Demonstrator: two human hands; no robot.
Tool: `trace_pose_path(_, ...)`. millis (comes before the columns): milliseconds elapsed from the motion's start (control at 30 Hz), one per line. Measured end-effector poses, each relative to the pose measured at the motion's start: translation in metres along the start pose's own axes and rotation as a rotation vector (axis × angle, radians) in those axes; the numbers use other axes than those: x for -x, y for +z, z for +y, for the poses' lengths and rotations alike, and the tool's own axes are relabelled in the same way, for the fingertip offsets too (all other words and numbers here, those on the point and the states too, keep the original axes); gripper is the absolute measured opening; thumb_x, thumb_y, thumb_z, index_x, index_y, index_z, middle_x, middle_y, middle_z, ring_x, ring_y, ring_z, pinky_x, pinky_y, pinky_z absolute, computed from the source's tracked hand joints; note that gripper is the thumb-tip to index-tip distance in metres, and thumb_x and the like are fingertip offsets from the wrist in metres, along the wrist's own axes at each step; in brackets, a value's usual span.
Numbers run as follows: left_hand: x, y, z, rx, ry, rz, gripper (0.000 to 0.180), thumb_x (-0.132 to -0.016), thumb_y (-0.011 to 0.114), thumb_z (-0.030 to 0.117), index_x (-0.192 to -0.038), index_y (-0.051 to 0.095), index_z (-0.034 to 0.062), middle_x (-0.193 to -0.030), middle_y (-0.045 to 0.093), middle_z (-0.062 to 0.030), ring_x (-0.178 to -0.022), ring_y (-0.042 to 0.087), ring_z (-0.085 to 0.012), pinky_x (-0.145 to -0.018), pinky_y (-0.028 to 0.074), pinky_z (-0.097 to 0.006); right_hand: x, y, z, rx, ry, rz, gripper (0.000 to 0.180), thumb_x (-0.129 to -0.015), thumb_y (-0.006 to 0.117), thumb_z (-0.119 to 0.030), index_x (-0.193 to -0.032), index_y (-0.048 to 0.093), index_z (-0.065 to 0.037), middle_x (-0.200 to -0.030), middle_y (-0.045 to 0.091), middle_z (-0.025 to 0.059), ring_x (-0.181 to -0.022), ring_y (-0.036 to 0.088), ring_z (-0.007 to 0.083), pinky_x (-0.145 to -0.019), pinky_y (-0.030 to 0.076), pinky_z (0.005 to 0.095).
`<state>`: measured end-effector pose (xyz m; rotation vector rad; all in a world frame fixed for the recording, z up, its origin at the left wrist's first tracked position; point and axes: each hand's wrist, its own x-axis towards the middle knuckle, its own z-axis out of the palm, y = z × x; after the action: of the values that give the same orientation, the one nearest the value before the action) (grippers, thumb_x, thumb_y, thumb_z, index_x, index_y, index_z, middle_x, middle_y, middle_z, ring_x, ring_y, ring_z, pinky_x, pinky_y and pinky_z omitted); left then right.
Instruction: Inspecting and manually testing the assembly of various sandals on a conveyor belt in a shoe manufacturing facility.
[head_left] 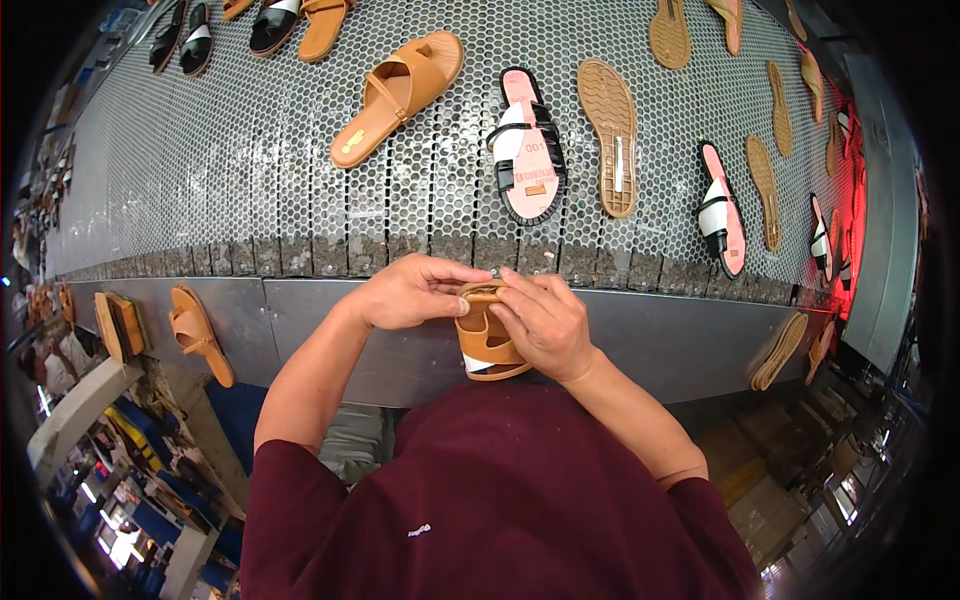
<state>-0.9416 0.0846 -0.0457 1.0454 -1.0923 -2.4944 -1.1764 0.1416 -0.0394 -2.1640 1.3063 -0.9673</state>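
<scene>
A tan sandal [484,345] is held upright between my two hands, close to my body at the near edge of the conveyor. My left hand [412,292] pinches its upper rim from the left. From the right, my right hand [545,322] wraps round the other side, its fingers on the same rim and hiding part of the upper. A white patch shows low on the sandal. Just beyond my hands, on the belt, lie a black-and-white upper with a pink bottom [530,150] and a tan outsole [610,135].
The perforated metal conveyor [420,205] spans the far side. A tan sandal [400,95] lies on it, with several more sandals and soles spread left and right. On the grey near ledge [330,310] sit a tan sandal [200,335] at left and an outsole [779,352] at right.
</scene>
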Motion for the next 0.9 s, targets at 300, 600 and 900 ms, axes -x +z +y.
trace_pose_path(300, -0.001, 0.015, -0.004, -0.256, 0.083, 0.121, 0.039, -0.09, 0.066, 0.0, -0.129, 0.064, 0.0051, -0.114, 0.07, -0.0087, -0.096, 0.065, -0.0104, -0.085, 0.055, -0.027, 0.017, -0.004, 0.011, -0.156, 0.082, 0.013, 0.045, -0.072, 0.084, -0.015, -0.108, 0.065, 0.004, -0.105, 0.071, 0.0187, -0.085, 0.069, 0.0324, -0.072, 0.057, 0.0365)
trace_pose_path(600, -0.008, 0.026, -0.017, -0.571, 0.23, 0.245, 0.042, -0.086, 0.071, 0.003, -0.127, 0.065, 0.0087, -0.114, 0.071, -0.0117, -0.085, 0.068, -0.0116, -0.075, 0.056, -0.026, 0.028, -0.007, 0.02, -0.178, 0.222, -0.057, 0.049, -0.074, 0.084, -0.021, -0.112, 0.066, 0.005, -0.102, 0.071, 0.021, -0.088, 0.071, 0.0333, -0.076, 0.058, 0.0369)
trace_pose_path(900, -0.018, 0.038, -0.04, -0.638, 0.384, 0.412, 0.036, -0.087, 0.07, 0.006, -0.123, 0.067, 0.0076, -0.119, 0.069, -0.0135, -0.089, 0.071, -0.0181, -0.078, 0.057, -0.029, 0.033, 0.0, 0.028, -0.236, 0.291, -0.041, 0.048, -0.072, 0.086, -0.017, -0.111, 0.068, 0.005, -0.104, 0.071, 0.0211, -0.09, 0.072, 0.0314, -0.078, 0.058, 0.0349)
